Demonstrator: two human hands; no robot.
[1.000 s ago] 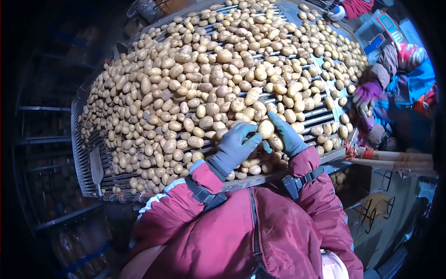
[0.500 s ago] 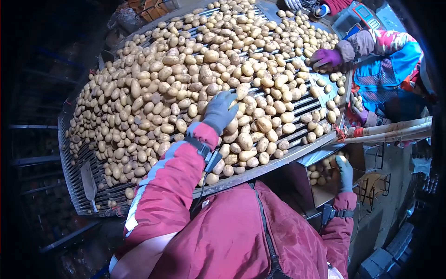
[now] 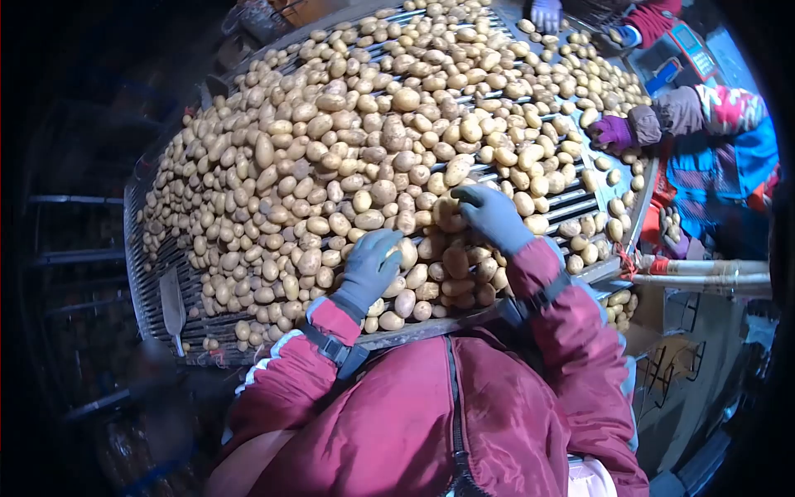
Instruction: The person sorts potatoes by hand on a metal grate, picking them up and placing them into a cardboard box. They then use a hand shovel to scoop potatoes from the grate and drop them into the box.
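Observation:
A large heap of potatoes (image 3: 323,178) covers a slatted metal sorting table (image 3: 178,286) in front of me. My left hand (image 3: 368,272), in a grey glove, lies at the near side of the heap, its fingers and thumb curled round a pale potato (image 3: 407,253). To its right, my gloved right hand (image 3: 495,217) reaches over the heap with bent fingers against a shaded potato (image 3: 448,215). The undersides of both hands are hidden.
A flat scoop-like tool (image 3: 171,302) lies at the table's left. Across the right side, a co-worker's purple glove (image 3: 611,132) touches potatoes; another person's gloved hand (image 3: 546,15) is at the back. Pale poles (image 3: 704,273) jut out at right, above a box of potatoes (image 3: 617,308).
My right hand has come up from the box at lower right onto the heap. My left hand has drawn back toward me. The view has shifted slightly.

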